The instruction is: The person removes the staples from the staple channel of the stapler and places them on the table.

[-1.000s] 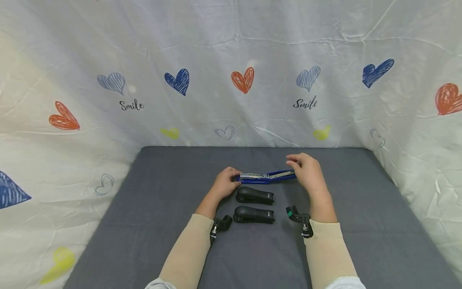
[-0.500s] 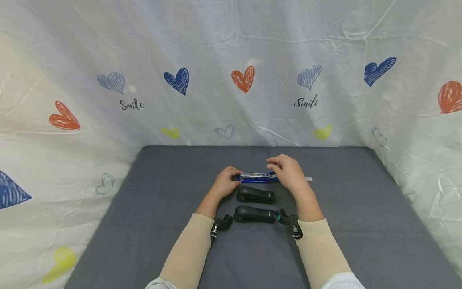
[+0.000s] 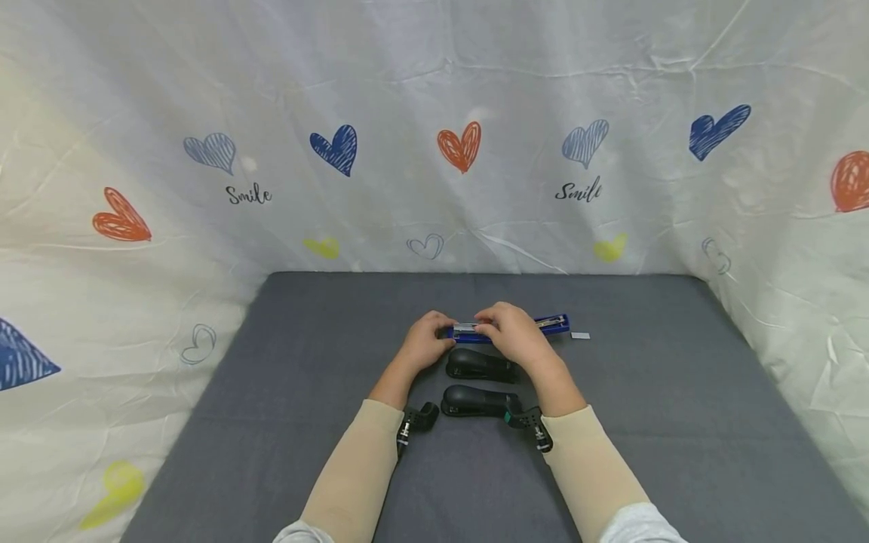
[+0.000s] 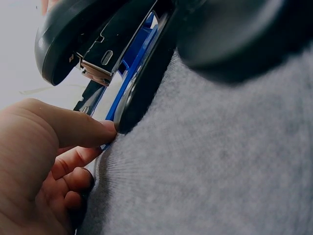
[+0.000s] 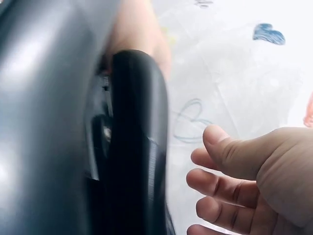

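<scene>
A blue stapler [image 3: 555,325] lies unfolded on the grey cloth, its metal staple channel facing up. My left hand [image 3: 422,343] pinches its left end between thumb and fingers; in the left wrist view the thumb presses by the blue edge [image 4: 117,99]. Over the middle of the stapler is my right hand [image 3: 514,338], thumb and index finger apart near the channel. The right wrist view shows that hand [image 5: 254,181] with loosely bent fingers and nothing visible between them. It hides the stapler's hinge in the head view. A small pale strip [image 3: 580,335], perhaps staples, lies right of the stapler.
Nearer the person, two black staplers lie one before the other, the farther one [image 3: 478,365] close below the blue stapler and the nearer one [image 3: 475,400] beside the wrist cameras. A white curtain [image 3: 380,211] printed with hearts hangs behind the table.
My right hand has moved left from the stapler's right end to its middle, uncovering the pale strip on the cloth. The left hand stays at the left end.
</scene>
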`<state>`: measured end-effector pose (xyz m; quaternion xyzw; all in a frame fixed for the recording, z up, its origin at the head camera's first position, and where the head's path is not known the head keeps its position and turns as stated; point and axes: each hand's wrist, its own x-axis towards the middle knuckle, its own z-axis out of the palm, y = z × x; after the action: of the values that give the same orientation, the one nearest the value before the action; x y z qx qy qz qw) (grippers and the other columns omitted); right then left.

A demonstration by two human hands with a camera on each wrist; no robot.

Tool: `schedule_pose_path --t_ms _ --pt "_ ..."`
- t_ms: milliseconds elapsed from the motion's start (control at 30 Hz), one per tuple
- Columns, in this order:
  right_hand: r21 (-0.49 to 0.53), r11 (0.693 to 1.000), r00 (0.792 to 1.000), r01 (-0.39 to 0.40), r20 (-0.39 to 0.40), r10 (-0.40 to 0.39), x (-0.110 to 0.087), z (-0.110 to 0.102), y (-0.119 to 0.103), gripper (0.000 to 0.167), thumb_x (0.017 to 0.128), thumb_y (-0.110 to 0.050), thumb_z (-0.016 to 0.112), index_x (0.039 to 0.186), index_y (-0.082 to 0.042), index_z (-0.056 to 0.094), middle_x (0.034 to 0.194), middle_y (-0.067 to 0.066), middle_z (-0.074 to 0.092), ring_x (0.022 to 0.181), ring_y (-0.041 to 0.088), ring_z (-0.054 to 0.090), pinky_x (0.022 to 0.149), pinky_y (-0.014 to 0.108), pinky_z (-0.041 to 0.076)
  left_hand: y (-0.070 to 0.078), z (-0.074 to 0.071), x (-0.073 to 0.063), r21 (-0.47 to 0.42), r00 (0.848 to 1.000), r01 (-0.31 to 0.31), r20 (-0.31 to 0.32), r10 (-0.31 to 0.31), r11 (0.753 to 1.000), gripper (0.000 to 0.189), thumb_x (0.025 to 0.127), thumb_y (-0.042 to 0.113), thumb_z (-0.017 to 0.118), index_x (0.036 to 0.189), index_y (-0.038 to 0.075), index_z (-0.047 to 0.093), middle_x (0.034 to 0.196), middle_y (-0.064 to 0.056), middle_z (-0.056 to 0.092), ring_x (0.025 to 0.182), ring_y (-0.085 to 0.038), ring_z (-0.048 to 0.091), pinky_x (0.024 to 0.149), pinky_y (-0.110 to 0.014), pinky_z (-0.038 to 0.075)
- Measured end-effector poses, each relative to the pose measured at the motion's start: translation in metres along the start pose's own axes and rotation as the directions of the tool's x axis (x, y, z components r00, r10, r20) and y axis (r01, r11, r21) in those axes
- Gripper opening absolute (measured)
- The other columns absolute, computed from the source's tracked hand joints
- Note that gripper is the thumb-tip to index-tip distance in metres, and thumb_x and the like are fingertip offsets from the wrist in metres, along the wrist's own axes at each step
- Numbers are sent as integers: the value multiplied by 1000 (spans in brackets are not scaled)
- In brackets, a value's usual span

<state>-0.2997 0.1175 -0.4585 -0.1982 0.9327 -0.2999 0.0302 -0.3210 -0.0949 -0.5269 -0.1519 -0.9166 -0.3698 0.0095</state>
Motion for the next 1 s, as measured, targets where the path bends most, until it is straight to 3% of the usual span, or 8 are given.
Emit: schedule_pose_path --t_ms 200,367,667,1000 --pt "-41 999 998 3 59 0 4 12 -1 31 101 -20 68 127 -3 72 107 7 66 96 23 64 84 42 54 0 0 -1 -10 1000 -2 -2 2 1000 34 91 6 77 125 3 73 118 -9 64 95 -24 58 85 -40 48" --pt "-68 998 998 3 57 1 5 18 -2 29 100 -17 70 125 -3 73 105 7 67 95 24 65 84 42 54 -1 0 -1 -6 1000 -4 -7 4 1000 34 91 6 77 124 3 73 118 -8 65 99 -24 60 89 -41 48" --pt "-104 995 997 7 72 0 7 27 -1 34 101 -20 68 129 0 70 94 6 57 77 19 52 70 38 46 -3 1 0 11 1000 -18 -3 18 1000 33 92 8 77 125 3 73 118 -9 65 101 -24 61 90 -42 49" --pt "-112 990 997 -80 -33 77 6 31 -7 23 101 -20 68 115 -5 77 97 7 61 83 21 58 76 41 51 -3 1 0 20 1000 -21 -12 21 1000 34 92 7 77 126 4 73 118 -9 64 99 -24 60 88 -41 49"
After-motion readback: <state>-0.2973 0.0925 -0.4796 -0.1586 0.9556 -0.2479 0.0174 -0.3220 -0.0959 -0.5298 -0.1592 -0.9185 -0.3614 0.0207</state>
